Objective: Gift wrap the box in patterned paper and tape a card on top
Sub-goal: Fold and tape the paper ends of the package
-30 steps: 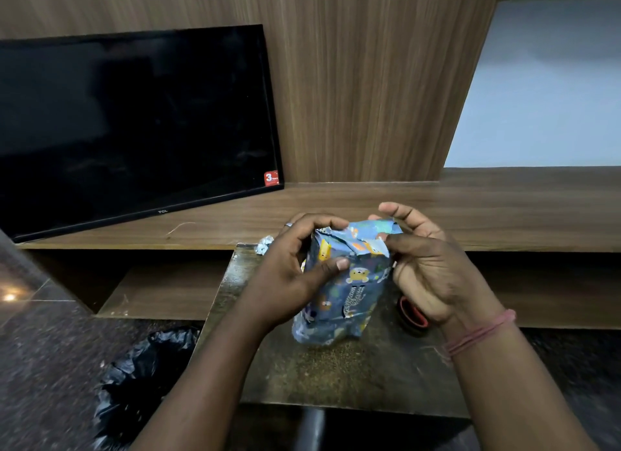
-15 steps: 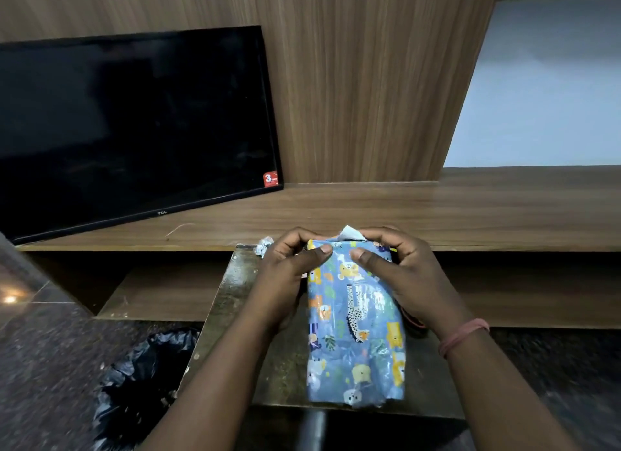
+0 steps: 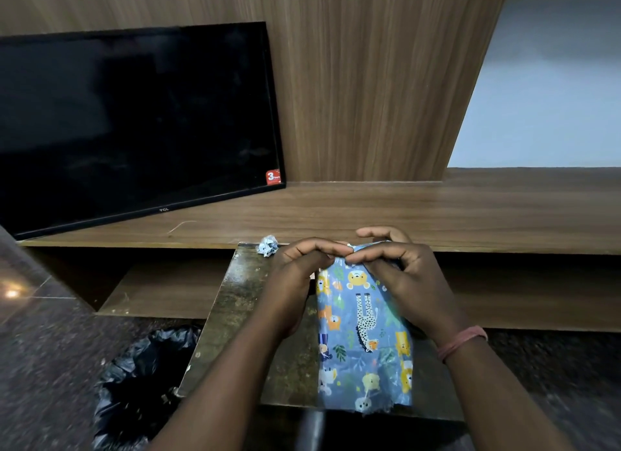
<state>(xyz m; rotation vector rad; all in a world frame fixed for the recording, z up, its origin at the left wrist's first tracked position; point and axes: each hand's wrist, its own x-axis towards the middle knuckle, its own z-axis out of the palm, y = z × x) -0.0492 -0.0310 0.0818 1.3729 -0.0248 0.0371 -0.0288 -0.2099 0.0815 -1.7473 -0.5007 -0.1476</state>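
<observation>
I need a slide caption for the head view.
Both hands, left hand and right hand, pinch the wrapped box at its far end.

Glossy patterned paper on a worn, speckled surface; matt wood-grain shelf; crinkled shiny black plastic bag.

I see two bare arms with no sleeves on them. The left hand has nothing on its wrist that I can see. I cannot tell if it has a ring on. The right hand has a thin pink band on the wrist. The band looks like a few threads wound round and round. The nails on the fingers are short and plain.
</observation>
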